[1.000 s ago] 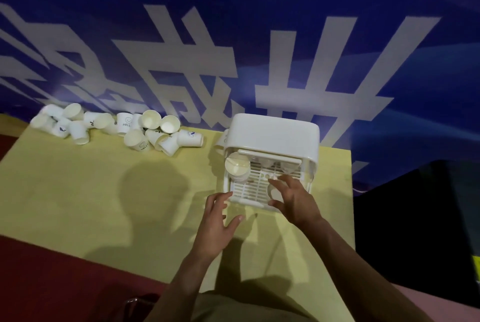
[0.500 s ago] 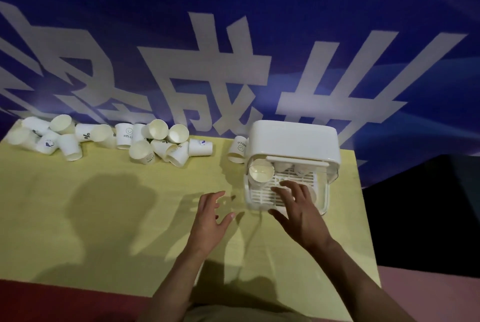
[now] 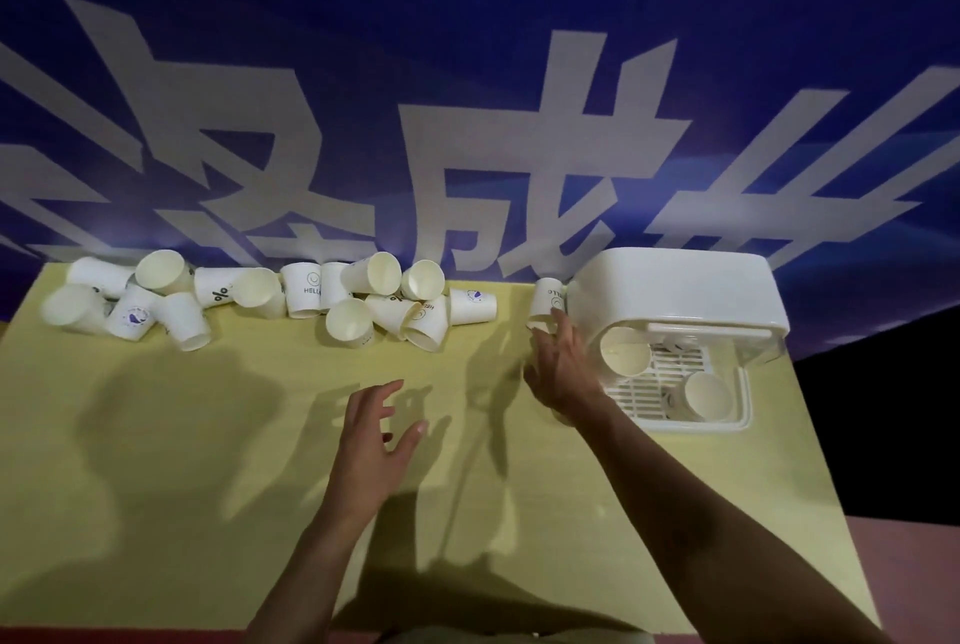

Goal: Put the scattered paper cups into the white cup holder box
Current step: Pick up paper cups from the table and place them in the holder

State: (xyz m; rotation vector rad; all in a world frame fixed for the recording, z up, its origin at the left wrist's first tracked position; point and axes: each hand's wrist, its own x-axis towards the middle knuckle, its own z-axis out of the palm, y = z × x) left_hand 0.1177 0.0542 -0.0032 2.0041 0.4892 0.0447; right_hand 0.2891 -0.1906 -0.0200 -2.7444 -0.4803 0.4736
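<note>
The right hand (image 3: 563, 368) has left the white plastic cup holder box (image 3: 675, 300), fingers spread, reaching the lone upright white paper cup (image 3: 548, 303) left of it: next pickup.

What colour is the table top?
Pale yellow table top, shown in the head view.

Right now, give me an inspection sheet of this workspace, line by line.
Surface: yellow table, with shadows of the arms across it.
Job's things: white cup holder box at the far right, two cups lying inside on its grid tray; one HELLO cup standing just left of the box.
Clutter: scattered paper cups along the far edge, most tipped over, in two loose piles.
Hands: right hand reaches for the HELLO cup, fingers at its lower wall, not yet closed round it; left hand hovers open, holding nothing.
Cables: nothing seen.
Surroundings: blue banner with large white characters behind the table.
</note>
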